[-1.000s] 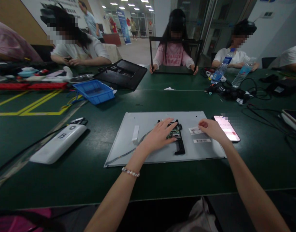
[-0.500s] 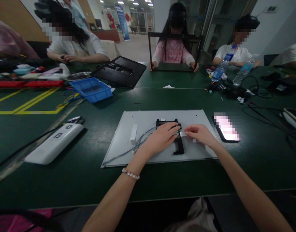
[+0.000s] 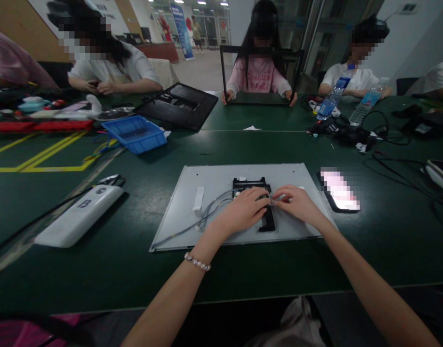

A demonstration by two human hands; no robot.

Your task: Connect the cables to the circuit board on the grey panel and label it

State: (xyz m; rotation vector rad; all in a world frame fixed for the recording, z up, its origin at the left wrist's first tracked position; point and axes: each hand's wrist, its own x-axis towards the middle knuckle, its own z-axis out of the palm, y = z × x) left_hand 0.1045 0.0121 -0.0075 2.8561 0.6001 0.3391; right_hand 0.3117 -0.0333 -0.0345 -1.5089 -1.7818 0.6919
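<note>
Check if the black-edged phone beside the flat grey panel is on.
On: the black-edged phone glows bright pink and white.

Green table (image 3: 141, 282) | grey panel (image 3: 181, 209) | phone (image 3: 339, 192) | white device (image 3: 80, 217) | blue tray (image 3: 136, 136) | paper scrap (image 3: 252, 128)

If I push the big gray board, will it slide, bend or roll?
The board will probably slide, not roll: it lies flat. Its straight edges suggest it's stiff. The curved wires on it look floppy and might shift.

Blue tray (image 3: 136, 135), two bottles (image 3: 336, 92).
</note>
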